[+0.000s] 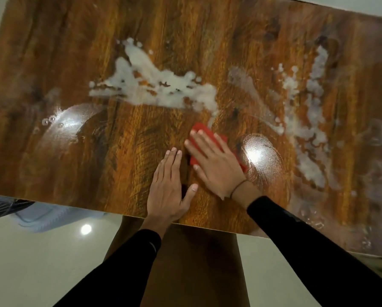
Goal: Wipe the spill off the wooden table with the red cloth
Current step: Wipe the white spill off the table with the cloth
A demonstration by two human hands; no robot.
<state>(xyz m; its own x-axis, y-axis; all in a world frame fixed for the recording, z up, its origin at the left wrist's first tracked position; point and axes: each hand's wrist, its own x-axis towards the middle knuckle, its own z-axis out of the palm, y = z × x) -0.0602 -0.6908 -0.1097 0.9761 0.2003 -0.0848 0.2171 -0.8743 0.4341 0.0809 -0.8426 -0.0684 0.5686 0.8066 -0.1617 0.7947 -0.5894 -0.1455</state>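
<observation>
A white foamy spill [154,85] spreads across the middle of the glossy wooden table [52,63]. A second white patch [312,120] runs down the table's right side. My right hand [214,162] lies flat, fingers straight, pressing the red cloth [204,131] onto the wood just below the lower right tip of the middle spill. Most of the cloth is hidden under that hand. My left hand [168,187] rests flat on the bare wood beside it, near the front edge, holding nothing.
The table's front edge [75,207] runs across the lower part of the view, with pale glossy floor [41,262] beneath. A white and striped object [39,218] lies on the floor at the left. Thin wet smears shine at the left [75,120] and far right [376,151].
</observation>
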